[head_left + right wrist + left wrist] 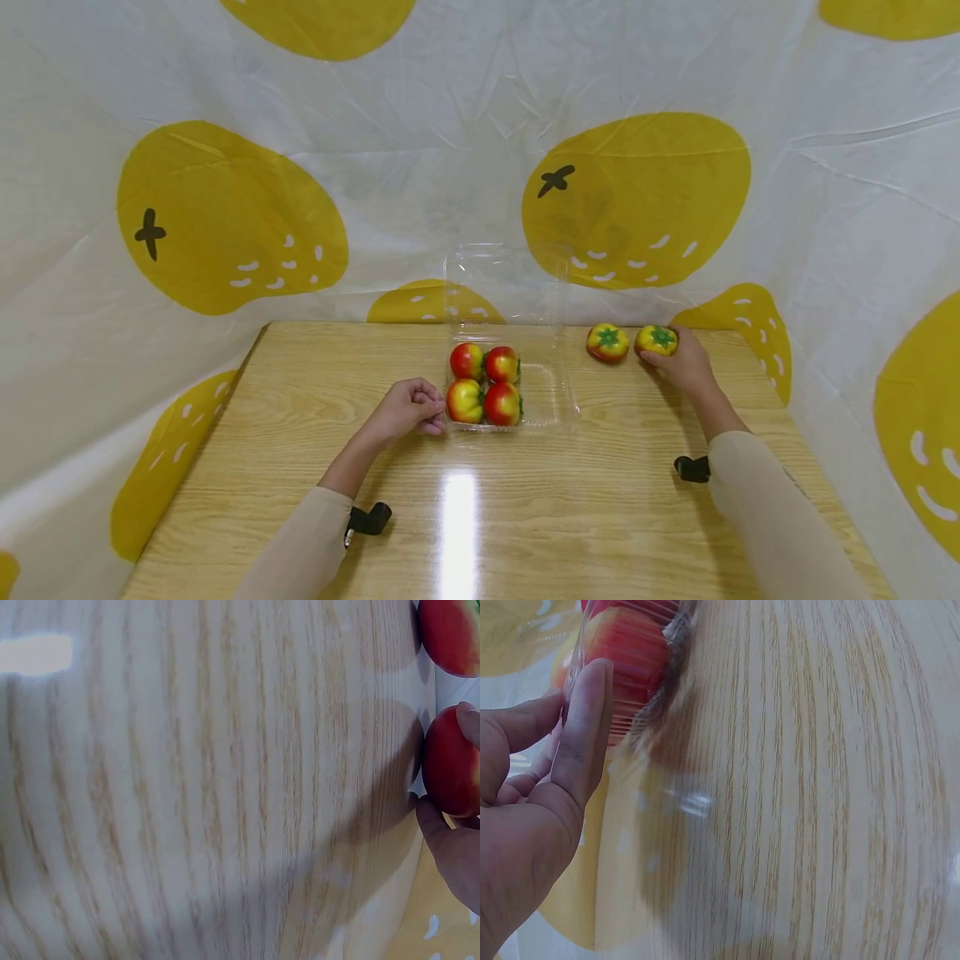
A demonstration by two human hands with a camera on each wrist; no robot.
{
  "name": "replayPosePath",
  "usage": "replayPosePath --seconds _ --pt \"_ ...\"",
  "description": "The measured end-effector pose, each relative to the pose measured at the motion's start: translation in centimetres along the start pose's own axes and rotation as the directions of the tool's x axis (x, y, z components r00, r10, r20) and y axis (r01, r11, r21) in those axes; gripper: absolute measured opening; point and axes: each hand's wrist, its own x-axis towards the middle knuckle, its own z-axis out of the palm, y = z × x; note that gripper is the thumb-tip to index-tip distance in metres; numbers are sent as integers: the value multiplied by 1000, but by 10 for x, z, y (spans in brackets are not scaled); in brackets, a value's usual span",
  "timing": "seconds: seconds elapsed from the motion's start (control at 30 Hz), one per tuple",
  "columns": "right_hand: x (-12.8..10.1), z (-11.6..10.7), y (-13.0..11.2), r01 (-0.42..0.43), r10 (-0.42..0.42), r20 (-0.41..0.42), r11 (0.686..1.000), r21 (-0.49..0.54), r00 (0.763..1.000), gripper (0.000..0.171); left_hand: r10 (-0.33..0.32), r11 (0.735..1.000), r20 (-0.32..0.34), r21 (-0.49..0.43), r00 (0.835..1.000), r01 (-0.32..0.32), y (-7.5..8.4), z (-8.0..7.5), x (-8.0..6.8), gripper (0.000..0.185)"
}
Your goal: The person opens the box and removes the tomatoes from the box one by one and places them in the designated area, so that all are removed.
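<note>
A clear plastic clamshell box (551,392) lies open on the table with its lid (506,283) raised at the back. Several red-and-yellow persimmon-like fruits (502,404) fill its left and middle part; the right part shows bare plastic. My left hand (408,410) pinches the box's left edge; in the left wrist view its fingers (585,727) lie against the clear wall. Farther right, my right hand (684,362) grips a fruit with a green leafy top (656,340) between thumb and fingers. That fruit (450,769) appears to be on the table.
Another such fruit (607,342) sits on the table just left of the gripped one. The wooden table (570,508) ends at a white cloth (420,192) with yellow fruit prints, which hangs behind and at both sides.
</note>
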Motion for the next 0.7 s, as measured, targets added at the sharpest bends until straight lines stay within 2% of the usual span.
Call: replayPosePath --seconds 0.27,0.7 --pt "0 -1 2 6 -6 16 1000 17 1000 93 4 1000 4 3 1000 -4 0 0 1 14" --pt "-2 -2 1 16 -17 51 1000 10 999 94 0 1000 -3 18 1000 0 -1 0 1 14"
